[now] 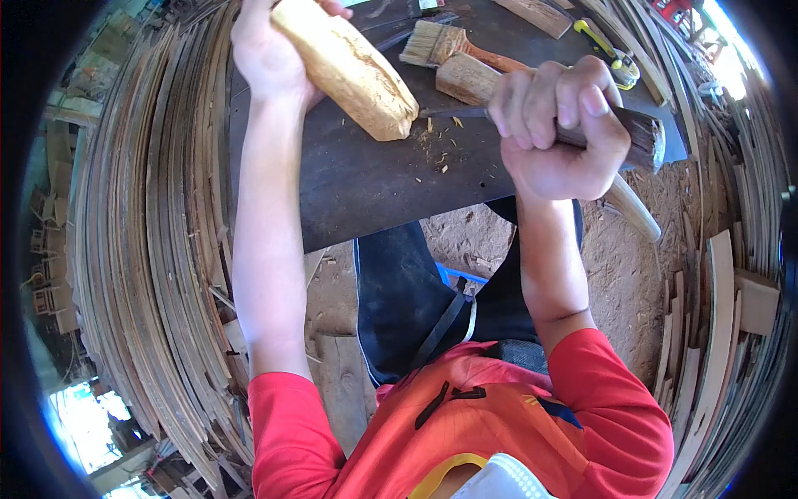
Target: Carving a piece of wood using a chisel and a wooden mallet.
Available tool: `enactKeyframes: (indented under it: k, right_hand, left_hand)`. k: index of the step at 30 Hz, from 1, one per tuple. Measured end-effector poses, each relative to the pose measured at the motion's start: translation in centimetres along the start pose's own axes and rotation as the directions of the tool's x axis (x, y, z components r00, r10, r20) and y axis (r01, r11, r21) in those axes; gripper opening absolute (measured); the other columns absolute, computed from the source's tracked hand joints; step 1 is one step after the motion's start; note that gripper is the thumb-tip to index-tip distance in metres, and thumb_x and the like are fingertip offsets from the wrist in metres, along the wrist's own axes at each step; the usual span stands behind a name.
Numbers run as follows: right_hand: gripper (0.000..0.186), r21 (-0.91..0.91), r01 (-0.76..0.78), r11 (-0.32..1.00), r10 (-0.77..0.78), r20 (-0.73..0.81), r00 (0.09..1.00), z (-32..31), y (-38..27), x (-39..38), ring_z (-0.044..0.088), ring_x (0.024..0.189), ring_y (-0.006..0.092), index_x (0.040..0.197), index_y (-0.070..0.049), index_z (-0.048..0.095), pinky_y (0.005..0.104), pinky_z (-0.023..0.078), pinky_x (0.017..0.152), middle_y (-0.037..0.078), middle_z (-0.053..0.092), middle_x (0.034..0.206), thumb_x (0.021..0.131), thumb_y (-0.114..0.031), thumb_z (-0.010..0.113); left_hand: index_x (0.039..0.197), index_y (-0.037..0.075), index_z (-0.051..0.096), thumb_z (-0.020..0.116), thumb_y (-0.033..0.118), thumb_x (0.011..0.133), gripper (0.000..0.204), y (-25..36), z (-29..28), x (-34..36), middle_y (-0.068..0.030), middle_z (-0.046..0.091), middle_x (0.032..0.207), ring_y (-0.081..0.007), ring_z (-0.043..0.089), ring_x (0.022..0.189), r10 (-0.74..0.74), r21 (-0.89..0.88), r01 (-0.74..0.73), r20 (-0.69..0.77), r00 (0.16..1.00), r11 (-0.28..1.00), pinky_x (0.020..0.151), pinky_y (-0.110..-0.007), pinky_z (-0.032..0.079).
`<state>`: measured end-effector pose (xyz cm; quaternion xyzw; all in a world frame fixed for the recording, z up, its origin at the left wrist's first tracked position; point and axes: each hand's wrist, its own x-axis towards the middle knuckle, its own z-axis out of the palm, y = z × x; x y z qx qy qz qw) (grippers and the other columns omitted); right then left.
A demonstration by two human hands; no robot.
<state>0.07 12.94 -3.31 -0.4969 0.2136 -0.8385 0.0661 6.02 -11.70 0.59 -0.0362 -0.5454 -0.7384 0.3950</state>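
Note:
A pale yellow, rough-cut wood block [353, 71] slants across the upper left of the table, with my left hand [270, 50] wrapped round its far end. My right hand [565, 125] is closed in a fist round the dark wooden handle of a carving knife [640, 137]. The thin dark blade points left, and its tip lies close to the near end of the block. I cannot tell whether the two touch. Small wood chips [443, 156] lie on the dark tabletop [357, 191] below the blade.
A flat paintbrush [432, 43] and a thick piece of wood [467, 77] lie beyond my right hand. Farther right is a yellow and black tool [611, 54]. A pale curved wooden handle [633, 208] sticks out past the table edge. Stacked wood strips [158, 233] line both sides.

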Motion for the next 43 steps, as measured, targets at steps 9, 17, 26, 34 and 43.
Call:
enactKeyframes:
  k: [9,17,26,34,43]
  right_hand:
    - [0.024,-0.151,-0.015,0.988,0.008,-0.051,0.999,2.2,0.7,0.2,0.038,0.047,0.0125,0.080,-0.010,0.043,0.0318,0.035,0.048,0.000,0.041,0.055,0.100,-0.021,0.053]
    - [0.029,0.010,-0.053,0.999,0.054,-0.219,0.974,-0.6,-0.9,-0.5,0.034,0.040,0.0120,0.074,-0.012,0.040,0.0308,0.032,0.041,0.000,0.040,0.052,0.098,-0.025,0.051]
    - [0.032,0.089,-0.034,0.995,0.036,-0.017,0.999,1.2,-1.1,1.0,0.036,0.044,0.0128,0.078,-0.012,0.040,0.0312,0.034,0.045,0.000,0.039,0.053,0.103,-0.030,0.047]
    - [0.047,0.127,-0.188,0.974,0.222,-0.700,0.679,0.4,0.4,2.7,0.027,0.055,0.0097,0.074,-0.017,0.040,0.0272,0.026,0.053,-0.005,0.029,0.061,0.102,-0.049,0.060]
    - [0.042,0.163,-0.163,0.973,0.230,-0.723,0.651,-1.6,2.1,2.8,0.030,0.061,0.0098,0.078,-0.014,0.043,0.0255,0.031,0.057,-0.005,0.033,0.069,0.103,-0.041,0.064]
  left_hand:
    - [0.093,0.005,0.058,0.050,0.041,0.098,0.038,1.8,-1.4,-2.4,-0.0095,0.058,0.086,-0.0271,0.061,0.084,0.086,0.106,-0.060,-0.257,0.962,0.993,0.086,-0.050,0.051]
    - [0.126,0.004,0.059,0.080,0.017,0.087,0.047,5.4,-5.9,-12.3,-0.0171,0.068,0.118,-0.0275,0.069,0.110,0.259,0.707,-0.128,-0.080,0.963,0.696,0.099,-0.041,0.054]
    - [0.129,0.000,0.057,0.095,0.008,0.065,0.075,8.3,-2.3,-20.1,-0.0194,0.064,0.125,-0.0356,0.066,0.119,0.231,0.823,-0.197,0.083,0.969,0.533,0.103,-0.044,0.056]
    - [0.128,0.003,0.054,0.097,0.009,0.062,0.079,7.0,-4.0,-23.2,-0.0197,0.062,0.127,-0.0407,0.063,0.123,0.257,0.763,-0.301,0.182,0.949,0.572,0.106,-0.048,0.054]
    - [0.149,0.006,0.045,0.095,0.004,0.066,0.097,7.9,-5.6,-25.6,-0.0213,0.060,0.137,-0.0405,0.057,0.132,0.032,0.866,-0.128,0.128,0.991,0.483,0.111,-0.051,0.048]
